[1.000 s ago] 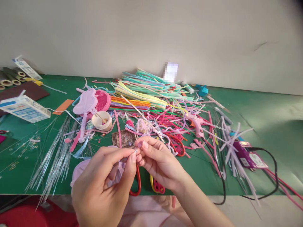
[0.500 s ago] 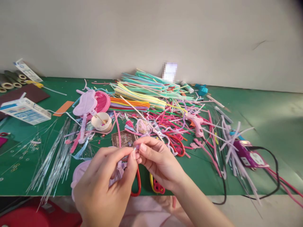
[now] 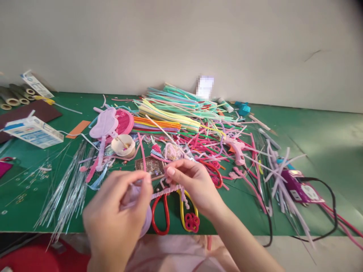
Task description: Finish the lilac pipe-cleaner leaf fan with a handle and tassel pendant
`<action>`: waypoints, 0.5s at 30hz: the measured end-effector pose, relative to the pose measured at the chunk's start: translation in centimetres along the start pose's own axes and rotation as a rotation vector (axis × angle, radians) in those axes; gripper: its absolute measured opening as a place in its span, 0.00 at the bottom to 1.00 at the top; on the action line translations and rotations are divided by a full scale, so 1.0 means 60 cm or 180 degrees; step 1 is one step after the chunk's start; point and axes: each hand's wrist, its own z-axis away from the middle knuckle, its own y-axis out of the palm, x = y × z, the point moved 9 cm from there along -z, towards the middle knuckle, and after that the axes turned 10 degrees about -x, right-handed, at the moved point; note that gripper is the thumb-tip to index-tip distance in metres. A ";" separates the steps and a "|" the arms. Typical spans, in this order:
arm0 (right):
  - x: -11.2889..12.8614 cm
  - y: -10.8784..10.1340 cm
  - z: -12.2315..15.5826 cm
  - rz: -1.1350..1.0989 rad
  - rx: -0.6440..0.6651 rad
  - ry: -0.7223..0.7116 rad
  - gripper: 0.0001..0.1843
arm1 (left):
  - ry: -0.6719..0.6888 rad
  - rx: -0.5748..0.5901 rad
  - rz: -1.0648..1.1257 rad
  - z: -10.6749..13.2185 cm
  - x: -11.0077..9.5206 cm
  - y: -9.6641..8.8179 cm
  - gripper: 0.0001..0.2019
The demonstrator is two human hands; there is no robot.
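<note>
My left hand [image 3: 117,211] has thumb and forefinger pinched together; whatever lies between them is too small to make out. To its right, my right hand [image 3: 194,185] is also pinched, its fingertips around something tiny and partly hidden. Below the fingers stretches a lilac fuzzy strip [image 3: 170,191], joined to or lying by a lilac pipe-cleaner piece [image 3: 146,221] mostly covered by my left hand. Beneath are a red loop handle [image 3: 160,216], a yellow loop handle [image 3: 183,211] and a small red pipe-cleaner flower [image 3: 192,222]. A bead tray [image 3: 150,168] sits just beyond.
Pipe cleaners [image 3: 170,113] in many colours are heaped at the back. Nearby are a lilac cloud shape [image 3: 103,124], a white cup [image 3: 123,146], a pink glue gun [image 3: 236,149], a purple power strip [image 3: 300,187] with black cable, tinsel strands [image 3: 66,192] and a carton [image 3: 35,132].
My hands have drawn apart, the left moving left and down from the right fingertips. The lilac strip and the red flower now show more fully between and below them.
</note>
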 end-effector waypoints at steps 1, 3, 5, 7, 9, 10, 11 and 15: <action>0.005 -0.014 -0.014 0.0677 -0.0176 -0.0334 0.11 | -0.0226 -0.0064 -0.0086 -0.001 0.024 -0.005 0.02; 0.011 -0.023 -0.039 0.2130 -0.0326 -0.0989 0.07 | -0.0635 -0.0180 -0.0213 -0.001 0.069 -0.014 0.05; -0.002 -0.011 -0.058 0.2619 -0.0107 -0.1208 0.04 | -0.0818 -0.0239 -0.0223 0.002 0.097 -0.018 0.07; -0.016 0.009 -0.066 0.2793 0.0210 -0.1310 0.06 | -0.0916 -0.0281 -0.0161 0.007 0.114 -0.017 0.07; -0.023 0.030 -0.063 0.2961 0.0450 -0.1422 0.09 | -0.1058 -0.0248 -0.0098 0.014 0.125 -0.011 0.06; -0.025 0.038 -0.061 0.3031 0.0544 -0.1465 0.10 | -0.1113 -0.0198 -0.0073 0.018 0.129 -0.006 0.06; -0.026 0.045 -0.058 0.3089 0.0623 -0.1496 0.10 | -0.1144 -0.0139 -0.0047 0.021 0.131 -0.001 0.06; -0.034 0.057 -0.053 0.3227 0.0845 -0.1524 0.08 | -0.1019 0.0041 0.0234 0.025 0.127 0.013 0.05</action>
